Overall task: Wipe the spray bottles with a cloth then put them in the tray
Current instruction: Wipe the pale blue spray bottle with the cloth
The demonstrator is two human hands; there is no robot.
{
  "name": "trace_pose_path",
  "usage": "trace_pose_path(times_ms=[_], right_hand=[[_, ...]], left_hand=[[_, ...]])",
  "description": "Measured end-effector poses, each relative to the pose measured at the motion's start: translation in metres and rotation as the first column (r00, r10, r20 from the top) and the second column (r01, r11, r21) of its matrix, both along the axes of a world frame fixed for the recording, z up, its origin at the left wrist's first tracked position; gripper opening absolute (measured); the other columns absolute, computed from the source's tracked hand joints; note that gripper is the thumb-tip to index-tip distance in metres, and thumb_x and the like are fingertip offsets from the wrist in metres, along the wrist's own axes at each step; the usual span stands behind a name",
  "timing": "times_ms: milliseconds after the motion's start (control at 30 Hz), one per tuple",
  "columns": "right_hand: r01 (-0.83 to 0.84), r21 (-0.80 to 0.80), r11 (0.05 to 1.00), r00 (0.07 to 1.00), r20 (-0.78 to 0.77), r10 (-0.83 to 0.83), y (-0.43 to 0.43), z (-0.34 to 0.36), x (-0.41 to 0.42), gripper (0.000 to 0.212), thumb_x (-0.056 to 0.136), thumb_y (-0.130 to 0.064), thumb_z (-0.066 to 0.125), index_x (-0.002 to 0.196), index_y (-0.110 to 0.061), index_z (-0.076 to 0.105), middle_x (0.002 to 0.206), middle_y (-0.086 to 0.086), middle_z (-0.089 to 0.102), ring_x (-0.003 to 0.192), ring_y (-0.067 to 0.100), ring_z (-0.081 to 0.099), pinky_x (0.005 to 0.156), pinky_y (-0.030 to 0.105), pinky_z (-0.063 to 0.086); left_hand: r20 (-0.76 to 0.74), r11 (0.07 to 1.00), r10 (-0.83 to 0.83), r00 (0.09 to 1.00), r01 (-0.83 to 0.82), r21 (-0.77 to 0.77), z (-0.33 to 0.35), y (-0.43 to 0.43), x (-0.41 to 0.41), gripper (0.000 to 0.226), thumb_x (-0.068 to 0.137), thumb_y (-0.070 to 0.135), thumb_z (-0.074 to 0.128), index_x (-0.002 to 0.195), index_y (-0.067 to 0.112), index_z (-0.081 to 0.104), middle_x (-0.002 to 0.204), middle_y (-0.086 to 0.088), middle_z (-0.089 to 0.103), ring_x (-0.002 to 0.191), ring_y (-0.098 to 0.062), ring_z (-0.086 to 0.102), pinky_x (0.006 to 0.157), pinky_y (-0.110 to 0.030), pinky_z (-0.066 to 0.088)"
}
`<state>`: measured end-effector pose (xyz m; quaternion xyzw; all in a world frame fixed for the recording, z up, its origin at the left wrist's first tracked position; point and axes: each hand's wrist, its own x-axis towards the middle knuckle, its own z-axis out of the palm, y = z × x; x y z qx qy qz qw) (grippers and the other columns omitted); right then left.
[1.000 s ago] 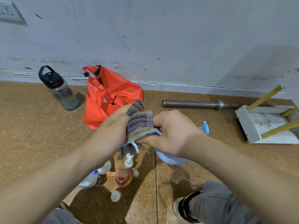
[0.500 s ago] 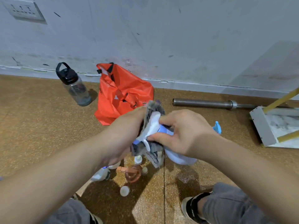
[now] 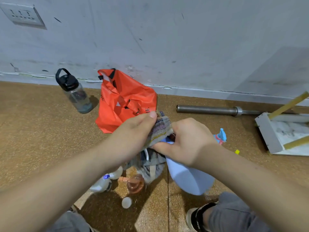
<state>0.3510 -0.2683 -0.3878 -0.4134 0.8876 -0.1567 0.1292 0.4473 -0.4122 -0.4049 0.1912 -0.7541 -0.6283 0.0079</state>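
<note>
My right hand grips the neck of a pale blue spray bottle held above the floor, body pointing down toward me. My left hand grips a striped cloth wrapped over the bottle's head; more cloth hangs below. On the floor beneath lie several small bottles: a white spray bottle, an orange-pink one and a white cap. Behind my right hand another spray head in blue and pink shows. The white tray lies at the right edge.
An orange bag and a clear water bottle with a black lid stand by the wall. A steel bar lies along the skirting. Yellow sticks lean over the tray. My shoe and knees are at the bottom.
My left hand has slid the cloth up over the bottle's white head, covering it again. The camera view has shifted slightly; both hands stay on the bottle.
</note>
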Motion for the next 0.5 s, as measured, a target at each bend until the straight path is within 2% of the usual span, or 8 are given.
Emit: trace_pose_path(times_ms=[33, 100, 167, 233, 300, 367, 433, 500], right_hand=[[0.008, 0.006, 1.0, 1.0, 0.011, -0.008, 0.001, 0.0, -0.003, 0.045, 0.081, -0.058, 0.063, 0.067, -0.016, 0.058, 0.061, 0.0, 0.056, 0.064, 0.019, 0.051, 0.057, 0.032, 0.037], [0.033, -0.011, 0.999, 0.997, 0.069, -0.033, 0.004, -0.002, -0.01, 0.04, 0.08, -0.043, 0.068, 0.057, -0.017, 0.048, 0.055, -0.001, 0.052, 0.057, 0.017, 0.046, 0.055, 0.03, 0.035], [0.061, -0.048, 0.997, 0.989, 0.14, -0.054, 0.005, -0.005, -0.015, 0.043, 0.078, -0.039, 0.07, 0.051, -0.017, 0.045, 0.049, -0.003, 0.049, 0.051, 0.015, 0.04, 0.051, 0.03, 0.033], [0.081, -0.128, 0.988, 0.974, 0.223, -0.051, 0.005, -0.009, -0.018, 0.037, 0.075, -0.044, 0.07, 0.055, -0.018, 0.053, 0.051, -0.003, 0.053, 0.054, 0.021, 0.049, 0.053, 0.035, 0.045], [0.096, -0.158, 0.983, 0.959, 0.278, -0.048, 0.006, -0.009, -0.021, 0.034, 0.074, -0.051, 0.072, 0.064, -0.019, 0.066, 0.06, -0.002, 0.064, 0.064, 0.023, 0.062, 0.064, 0.044, 0.057], [0.097, -0.154, 0.983, 0.951, 0.304, -0.047, 0.006, -0.007, -0.024, 0.041, 0.074, -0.064, 0.07, 0.077, -0.024, 0.075, 0.072, -0.003, 0.073, 0.075, 0.021, 0.07, 0.073, 0.045, 0.06], [0.104, -0.151, 0.983, 0.954, 0.296, -0.055, 0.009, -0.005, -0.031, 0.047, 0.07, -0.073, 0.064, 0.082, -0.029, 0.076, 0.076, -0.006, 0.075, 0.08, 0.021, 0.071, 0.076, 0.044, 0.06], [0.121, -0.148, 0.982, 0.952, 0.298, -0.073, 0.014, -0.004, -0.039, 0.042, 0.067, -0.068, 0.063, 0.074, -0.027, 0.072, 0.065, -0.007, 0.069, 0.067, 0.022, 0.063, 0.069, 0.041, 0.058]], left_hand=[[-0.062, 0.975, -0.05, 0.997, 0.035, -0.221, -0.003, 0.006, 0.004, 0.03, 0.11, 0.047, 0.037, 0.124, 0.038, 0.062, 0.099, 0.015, 0.078, 0.092, -0.014, 0.075, 0.084, -0.021, 0.054], [-0.18, 0.73, -0.22, 0.959, 0.039, -0.682, -0.01, 0.011, 0.011, 0.041, 0.112, 0.04, 0.034, 0.15, 0.036, 0.045, 0.136, 0.004, 0.069, 0.123, -0.012, 0.064, 0.103, -0.014, 0.044], [-0.243, 0.607, -0.325, 0.914, 0.005, -0.795, -0.017, 0.005, 0.01, 0.05, 0.11, 0.039, 0.034, 0.159, 0.029, 0.037, 0.159, 0.002, 0.048, 0.147, -0.008, 0.041, 0.116, -0.014, 0.029], [-0.266, 0.784, -0.296, 0.917, 0.074, -0.616, -0.018, -0.002, 0.002, 0.044, 0.112, 0.041, 0.036, 0.155, 0.034, 0.044, 0.15, 0.015, 0.056, 0.138, 0.003, 0.049, 0.108, -0.014, 0.039], [-0.209, 0.984, -0.131, 0.969, 0.101, -0.146, -0.011, -0.004, -0.014, 0.032, 0.108, 0.041, 0.05, 0.137, 0.037, 0.062, 0.118, 0.009, 0.075, 0.104, -0.001, 0.07, 0.082, -0.019, 0.053], [0.007, 0.955, 0.037, 0.999, -0.038, 0.293, -0.007, -0.004, -0.035, 0.024, 0.095, 0.05, 0.068, 0.112, 0.035, 0.076, 0.106, 0.0, 0.08, 0.09, -0.012, 0.075, 0.078, -0.027, 0.06], [0.055, 0.922, 0.139, 0.989, -0.149, 0.357, -0.008, 0.001, -0.044, 0.013, 0.095, 0.047, 0.068, 0.096, 0.037, 0.076, 0.105, 0.009, 0.08, 0.093, -0.004, 0.074, 0.093, -0.021, 0.055], [-0.062, 0.984, 0.119, 0.991, -0.11, 0.137, -0.01, 0.016, -0.043, 0.023, 0.107, 0.038, 0.052, 0.105, 0.041, 0.074, 0.097, 0.02, 0.078, 0.096, 0.0, 0.073, 0.086, -0.019, 0.053]])
